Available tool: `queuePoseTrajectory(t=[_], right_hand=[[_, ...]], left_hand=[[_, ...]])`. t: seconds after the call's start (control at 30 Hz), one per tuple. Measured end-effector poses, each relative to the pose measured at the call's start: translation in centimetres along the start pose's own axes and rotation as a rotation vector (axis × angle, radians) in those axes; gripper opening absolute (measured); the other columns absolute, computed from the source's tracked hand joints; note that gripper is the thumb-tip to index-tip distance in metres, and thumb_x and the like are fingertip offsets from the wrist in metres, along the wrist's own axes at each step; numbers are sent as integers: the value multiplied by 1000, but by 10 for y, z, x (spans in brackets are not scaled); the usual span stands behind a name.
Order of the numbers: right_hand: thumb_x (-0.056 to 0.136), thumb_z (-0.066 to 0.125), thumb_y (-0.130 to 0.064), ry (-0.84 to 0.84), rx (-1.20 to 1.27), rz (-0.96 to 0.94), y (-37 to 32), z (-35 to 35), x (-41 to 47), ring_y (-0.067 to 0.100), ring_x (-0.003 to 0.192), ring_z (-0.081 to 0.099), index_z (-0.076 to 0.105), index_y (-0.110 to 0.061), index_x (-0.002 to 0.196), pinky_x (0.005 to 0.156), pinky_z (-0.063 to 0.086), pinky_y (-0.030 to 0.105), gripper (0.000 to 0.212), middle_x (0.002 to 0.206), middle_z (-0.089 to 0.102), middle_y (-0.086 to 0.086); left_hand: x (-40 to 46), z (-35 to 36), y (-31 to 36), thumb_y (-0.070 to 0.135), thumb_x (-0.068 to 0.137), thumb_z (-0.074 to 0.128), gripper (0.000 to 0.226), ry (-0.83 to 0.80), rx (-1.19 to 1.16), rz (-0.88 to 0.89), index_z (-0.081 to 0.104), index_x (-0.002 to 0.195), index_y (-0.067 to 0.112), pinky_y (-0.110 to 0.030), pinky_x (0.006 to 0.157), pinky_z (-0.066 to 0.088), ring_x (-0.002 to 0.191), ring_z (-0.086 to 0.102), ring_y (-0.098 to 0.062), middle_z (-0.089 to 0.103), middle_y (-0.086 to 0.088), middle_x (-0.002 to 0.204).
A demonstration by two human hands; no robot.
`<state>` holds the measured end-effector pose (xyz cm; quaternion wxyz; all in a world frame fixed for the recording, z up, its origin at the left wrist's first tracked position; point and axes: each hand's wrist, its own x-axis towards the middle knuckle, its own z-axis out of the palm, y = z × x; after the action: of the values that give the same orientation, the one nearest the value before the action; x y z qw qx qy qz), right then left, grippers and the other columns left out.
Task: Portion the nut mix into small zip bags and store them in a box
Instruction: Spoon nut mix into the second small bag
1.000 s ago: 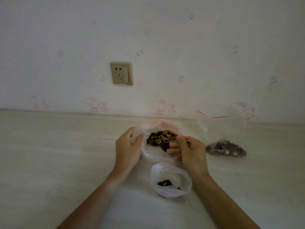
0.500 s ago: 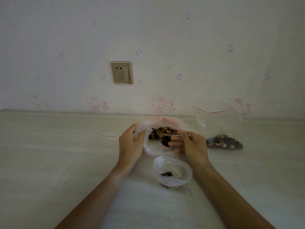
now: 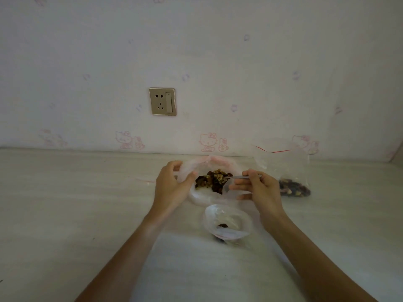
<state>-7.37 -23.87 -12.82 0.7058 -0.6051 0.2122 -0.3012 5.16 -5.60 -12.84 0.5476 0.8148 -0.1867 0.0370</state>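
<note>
The nut mix [image 3: 212,180] lies in a large clear bag [image 3: 196,196] on a pale wood-grain tabletop [image 3: 65,214]. The left hand [image 3: 171,186] grips the bag's left rim; the right hand [image 3: 258,188] pinches a metal spoon [image 3: 236,177] reaching into the nuts. An open small zip bag [image 3: 227,222] sits just nearer; a portioned red-sealed zip bag [image 3: 285,171] stands right. Behind are cartoon-cat wallpaper [image 3: 210,142] and a wall socket [image 3: 162,101]; no writing is readable.

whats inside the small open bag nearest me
Inside the small bag only a few dark pieces of nut mix show at the bottom. Its crumpled, cloudy plastic hides whatever else may lie under the folds.
</note>
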Motion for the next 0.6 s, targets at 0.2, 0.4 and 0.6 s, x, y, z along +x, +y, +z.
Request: queuePoseTrajectory(t=[0.2,0.4,0.6], right_hand=[[109,48,-25,-35,25,-34,-31,-20,-24,34,79,78,67,0,103,51,59,33,31,85,77,18],[108,49,-24,-79,40,-30,-49,-48,-62,37,78,77,67,2,104,51,61,36,32,85,76,22],[108,47,-24,-108,-68,-55,-35,-66,-89,36,81,77,67,0,105,52,60,34,31,84,77,17]], left_hand=[[-39,-18,10,40,87,77,23,116,112,230,60,99,31,-18,75,47,89,61,-2,62,15,98],[-69,-7,14,64,94,58,39,-273,188,41,70,81,30,-24,65,48,69,68,-4,71,10,74],[-75,-1,23,32,98,68,19,-305,138,22,75,81,27,-10,55,43,56,66,-1,72,9,60]])
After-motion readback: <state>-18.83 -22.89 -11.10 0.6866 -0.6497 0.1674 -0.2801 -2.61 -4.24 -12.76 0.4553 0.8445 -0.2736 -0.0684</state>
